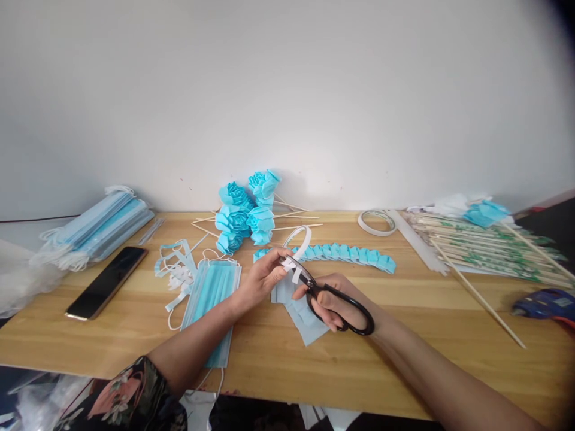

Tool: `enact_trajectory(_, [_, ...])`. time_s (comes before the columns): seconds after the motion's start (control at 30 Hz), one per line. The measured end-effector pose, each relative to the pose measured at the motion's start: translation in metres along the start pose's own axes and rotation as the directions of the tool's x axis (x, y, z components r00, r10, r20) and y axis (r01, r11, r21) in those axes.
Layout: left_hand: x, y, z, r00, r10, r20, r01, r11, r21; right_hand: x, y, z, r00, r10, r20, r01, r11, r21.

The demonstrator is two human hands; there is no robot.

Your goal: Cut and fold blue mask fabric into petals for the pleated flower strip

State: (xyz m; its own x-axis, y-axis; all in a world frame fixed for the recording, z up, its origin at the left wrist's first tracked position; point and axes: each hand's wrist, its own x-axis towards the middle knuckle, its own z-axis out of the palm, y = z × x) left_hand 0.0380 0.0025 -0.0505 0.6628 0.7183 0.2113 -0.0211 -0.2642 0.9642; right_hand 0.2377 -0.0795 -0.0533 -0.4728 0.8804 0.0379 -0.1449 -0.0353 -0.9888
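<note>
In my right hand [330, 305] is a pair of black-handled scissors [359, 308], its blades pointing up and left. The blades meet a strip of white tape by the fingertips of my left hand [260, 278]. That hand pinches the tape, whose roll [304, 240] stands tilted just above the fingers. Below the hands lie pale blue fabric pieces [308, 326], partly covered by them. Behind runs a row of folded blue petals [345, 254]. A blue face mask [211, 293] lies flat under my left forearm.
Blue flowers on sticks [236, 215] lie at the back. Stacked masks [108, 224] and a phone [108, 282] are left, near white and blue scraps [179, 272]. Another tape roll [377, 222], bundled wooden sticks [485, 245] and a blue tool [543, 304] are right.
</note>
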Motion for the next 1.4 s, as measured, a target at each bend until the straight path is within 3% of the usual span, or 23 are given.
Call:
enact_trajectory(0.27, [0.001,-0.001,0.0,0.999,0.053,-0.001,-0.053,0.993,0.109,0.002,0.006,0.002,0.999,-0.004,-0.05,0.006,0.999,0.05])
enact_trajectory(0.6, [0.003,0.003,0.0,0.991,0.133,0.029,-0.135,0.983,0.127,0.003,0.009,0.003,0.998,-0.059,-0.01,0.06,0.984,0.169])
enact_trajectory(0.83, [0.006,-0.003,-0.005,1.0,0.011,-0.004,-0.011,0.994,0.108,0.002,0.013,-0.005,0.981,-0.183,-0.064,0.194,0.939,0.284])
enact_trajectory(1.1, [0.004,0.001,-0.002,0.997,-0.016,-0.07,0.025,0.99,0.137,-0.003,0.011,-0.006,0.985,-0.108,0.133,0.071,0.963,0.261])
enact_trajectory(1.4, [0.006,-0.007,-0.003,0.992,0.037,-0.12,-0.011,0.979,0.204,-0.005,0.001,0.0,0.979,-0.04,0.2,0.006,0.986,0.168])
